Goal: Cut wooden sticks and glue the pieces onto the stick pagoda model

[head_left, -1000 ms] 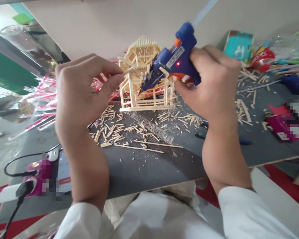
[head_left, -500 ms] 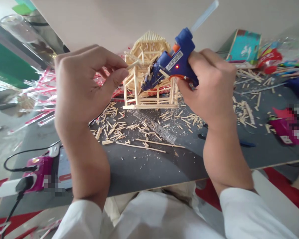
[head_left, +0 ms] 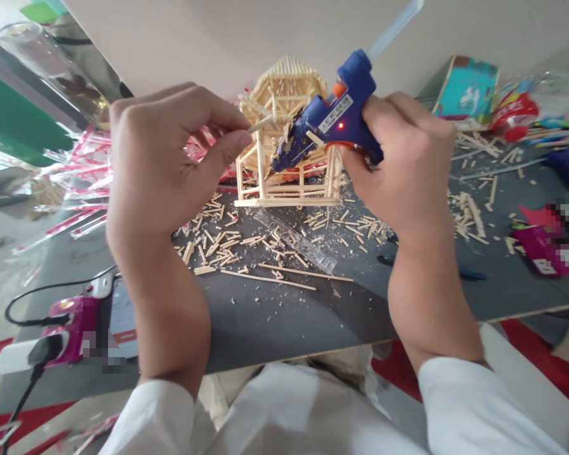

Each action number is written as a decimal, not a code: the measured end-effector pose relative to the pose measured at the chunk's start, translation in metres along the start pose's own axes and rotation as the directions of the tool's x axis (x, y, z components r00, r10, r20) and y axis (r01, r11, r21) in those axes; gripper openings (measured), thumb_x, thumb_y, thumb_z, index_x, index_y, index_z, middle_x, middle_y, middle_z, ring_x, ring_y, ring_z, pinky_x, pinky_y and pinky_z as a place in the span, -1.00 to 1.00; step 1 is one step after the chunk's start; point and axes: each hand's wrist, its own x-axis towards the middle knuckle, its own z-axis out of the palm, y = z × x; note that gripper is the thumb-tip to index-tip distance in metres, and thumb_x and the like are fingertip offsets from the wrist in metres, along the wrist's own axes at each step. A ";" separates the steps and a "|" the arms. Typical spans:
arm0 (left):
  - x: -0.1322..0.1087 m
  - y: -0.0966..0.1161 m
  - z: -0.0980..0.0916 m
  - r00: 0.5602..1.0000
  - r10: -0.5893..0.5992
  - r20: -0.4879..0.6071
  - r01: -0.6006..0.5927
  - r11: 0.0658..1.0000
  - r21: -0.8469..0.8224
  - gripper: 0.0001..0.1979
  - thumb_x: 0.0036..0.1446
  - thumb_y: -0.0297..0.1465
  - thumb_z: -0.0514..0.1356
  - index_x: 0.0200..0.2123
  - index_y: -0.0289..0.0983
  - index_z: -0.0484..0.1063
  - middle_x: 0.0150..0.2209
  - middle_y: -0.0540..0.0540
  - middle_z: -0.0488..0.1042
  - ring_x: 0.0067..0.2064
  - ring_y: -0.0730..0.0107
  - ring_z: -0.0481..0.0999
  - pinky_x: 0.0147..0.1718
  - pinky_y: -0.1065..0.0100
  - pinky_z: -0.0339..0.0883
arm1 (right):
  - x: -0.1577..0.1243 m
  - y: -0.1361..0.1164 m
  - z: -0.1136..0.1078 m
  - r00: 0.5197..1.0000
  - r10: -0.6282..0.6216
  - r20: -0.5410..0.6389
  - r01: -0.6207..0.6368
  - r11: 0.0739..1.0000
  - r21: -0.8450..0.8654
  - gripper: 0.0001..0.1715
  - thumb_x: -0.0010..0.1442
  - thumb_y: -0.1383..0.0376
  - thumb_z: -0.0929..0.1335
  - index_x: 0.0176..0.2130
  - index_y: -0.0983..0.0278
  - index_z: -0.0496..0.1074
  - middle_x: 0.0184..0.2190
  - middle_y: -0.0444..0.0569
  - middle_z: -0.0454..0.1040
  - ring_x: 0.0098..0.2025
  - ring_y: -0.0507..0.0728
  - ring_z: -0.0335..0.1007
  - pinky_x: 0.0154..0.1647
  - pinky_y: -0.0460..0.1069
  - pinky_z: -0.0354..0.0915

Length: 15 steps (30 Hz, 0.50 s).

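Note:
Between the thumb and fingertips of my left hand (head_left: 171, 158) is a short wooden stick (head_left: 262, 123), pointing toward the model. My right hand (head_left: 401, 161) is wrapped round the handle of a blue hot glue gun (head_left: 341, 114). Its red light is lit, and a clear glue stick (head_left: 394, 28) juts from its back end. The gun's nozzle, crusted with residue, points down and left, in front of the model. Behind both hands stands a small house model (head_left: 289, 202) built of thin wooden sticks, with a peaked roof; the gun hides part of it.
Cut stick pieces (head_left: 222, 246) litter the dark table (head_left: 284, 322) around a clear ruler (head_left: 308, 243). Two long sticks (head_left: 284, 281) lie in front. A purple power strip (head_left: 71, 322) with plugs sits left, near a phone-like slab (head_left: 123, 316). Plastic wrappers (head_left: 83, 177) pile at left.
My left hand with the stick has shifted slightly right. The glue gun in my right hand has also moved slightly right. Both grips look the same.

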 end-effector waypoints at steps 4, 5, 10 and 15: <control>0.000 0.005 -0.004 0.994 -0.074 0.078 0.073 0.997 0.020 -0.77 0.44 -0.16 0.21 -0.04 0.02 0.67 -0.15 -0.04 0.68 -0.14 0.12 0.65 -0.11 0.01 0.53 | 0.000 -0.001 -0.003 0.999 0.043 0.020 -0.045 0.997 0.064 -0.71 0.34 0.18 0.36 0.05 0.07 0.48 -0.14 0.09 0.55 -0.03 0.39 0.53 -0.14 0.15 0.37; -0.001 0.006 -0.004 0.994 -0.080 0.075 0.079 0.997 0.016 -0.77 0.43 -0.15 0.21 -0.04 0.01 0.67 -0.15 -0.05 0.68 -0.13 0.11 0.65 -0.10 0.00 0.53 | 0.000 0.000 -0.004 0.999 0.041 0.006 -0.041 0.997 0.065 -0.71 0.33 0.17 0.38 0.04 0.08 0.49 -0.13 0.09 0.57 -0.04 0.39 0.54 -0.12 0.16 0.37; -0.002 0.001 -0.004 0.997 -0.062 0.047 0.063 0.998 -0.028 -0.79 0.41 -0.19 0.24 -0.04 0.01 0.68 -0.15 -0.06 0.69 -0.13 0.08 0.66 -0.14 -0.05 0.54 | 0.002 0.008 -0.018 0.987 0.098 -0.123 -0.096 0.995 0.023 -0.64 0.21 0.11 0.50 -0.03 0.17 0.56 -0.10 0.12 0.66 -0.09 0.39 0.58 -0.02 0.20 0.40; -0.002 0.001 0.000 0.997 -0.042 0.057 0.044 0.999 -0.027 -0.77 0.40 -0.23 0.22 -0.01 0.04 0.68 -0.16 -0.03 0.68 -0.19 0.10 0.63 -0.20 -0.08 0.51 | 0.001 0.026 -0.047 0.916 0.398 -0.050 -0.393 0.915 0.090 -0.66 0.18 0.06 0.52 -0.07 0.10 0.56 0.01 0.10 0.67 -0.05 0.37 0.58 -0.05 0.19 0.41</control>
